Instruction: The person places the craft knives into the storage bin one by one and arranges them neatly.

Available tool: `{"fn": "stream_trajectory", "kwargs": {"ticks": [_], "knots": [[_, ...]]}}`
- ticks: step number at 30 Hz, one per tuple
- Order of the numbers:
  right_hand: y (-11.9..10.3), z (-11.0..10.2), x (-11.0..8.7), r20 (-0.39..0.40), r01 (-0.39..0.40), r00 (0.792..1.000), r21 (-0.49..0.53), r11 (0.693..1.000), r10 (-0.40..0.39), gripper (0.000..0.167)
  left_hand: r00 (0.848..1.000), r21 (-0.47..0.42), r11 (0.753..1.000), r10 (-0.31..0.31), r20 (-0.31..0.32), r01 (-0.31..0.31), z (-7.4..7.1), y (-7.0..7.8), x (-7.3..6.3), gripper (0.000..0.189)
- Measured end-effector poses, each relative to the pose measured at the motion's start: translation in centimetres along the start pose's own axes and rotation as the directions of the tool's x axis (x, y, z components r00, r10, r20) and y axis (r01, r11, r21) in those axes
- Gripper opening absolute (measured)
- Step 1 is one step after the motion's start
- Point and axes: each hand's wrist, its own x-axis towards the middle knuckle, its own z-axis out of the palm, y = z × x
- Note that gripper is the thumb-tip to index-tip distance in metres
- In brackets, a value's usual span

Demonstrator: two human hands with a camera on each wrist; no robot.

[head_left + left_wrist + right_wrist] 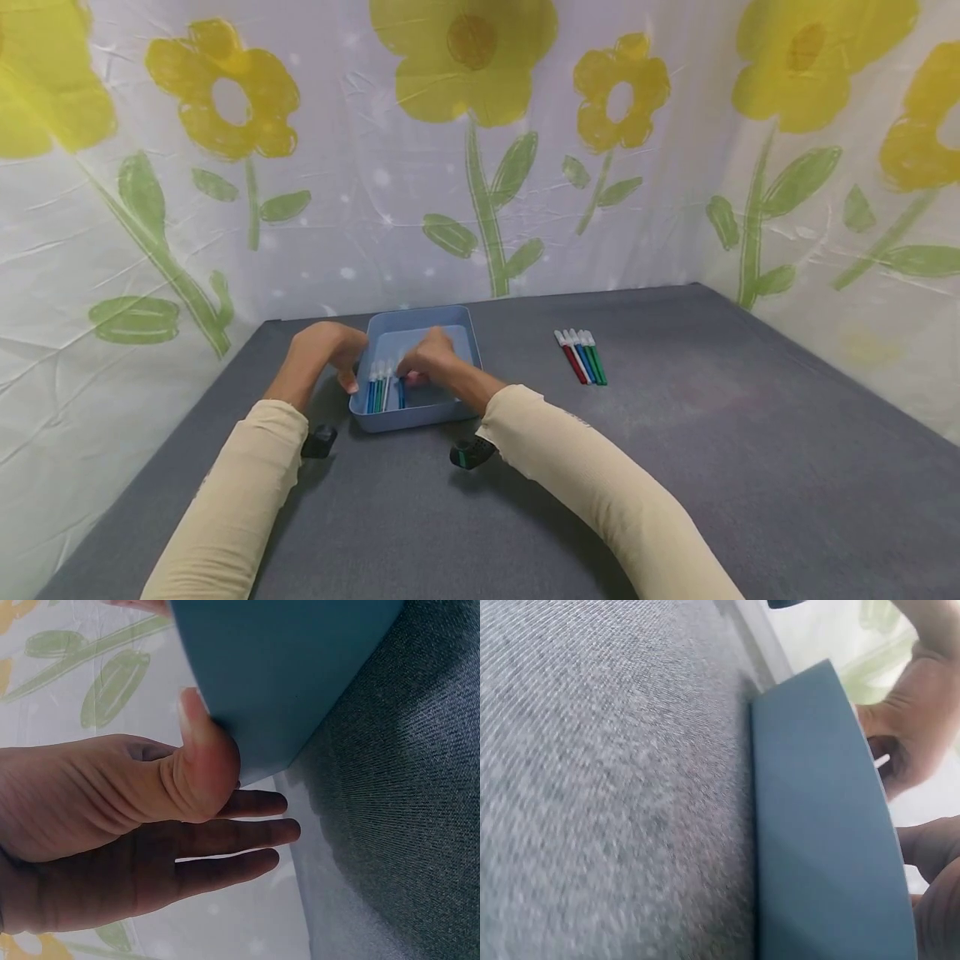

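Observation:
A shallow blue tray (422,413) stands on the table with several white-capped felt-tip markers (378,393) side by side in its left part. My right hand (435,358) reaches into the tray and pinches a blue marker (401,394) at its capped end, right of the row. At the tray's left wall is my left hand (327,348). In the left wrist view, its thumb (206,761) rests against the tray wall (277,675) near the rim, and the other visible fingers are straight outside the tray. The right wrist view shows mostly the outer tray wall (817,817); the right fingertips are hidden.
Right of the tray, a row of felt-tip markers (582,357) in red, white, blue and green lies on the dark grey table (675,467). Flower-printed curtains (337,208) hang along the table's back and sides. A black wrist device (472,452) sits under the right forearm.

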Motion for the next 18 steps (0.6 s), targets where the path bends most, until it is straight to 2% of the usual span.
{"fn": "stream_trajectory", "kwargs": {"ticks": [6, 15, 18], "knots": [[-0.1, 0.6, -0.7, 0.038, 0.014, 0.999, 0.043, 0.999, -0.016, 0.026, 1.0, 0.028, 0.999, 0.022, -0.014, -0.022, -0.1, -0.1, -0.1, 0.087], [0.0, 1.2, -0.2, 0.028, 0.045, 0.999, -0.045, 0.998, -0.044, 0.021, 0.999, 0.074, 0.996, 0.046, -0.01, -0.045, -0.2, -0.2, -0.1, 0.085], [-0.1, 1.3, -0.2, 0.034, 0.036, 0.999, -0.056, 0.998, -0.034, 0.023, 0.999, 0.055, 0.998, 0.035, -0.002, -0.035, -0.2, -0.2, -0.1, 0.087]]}}
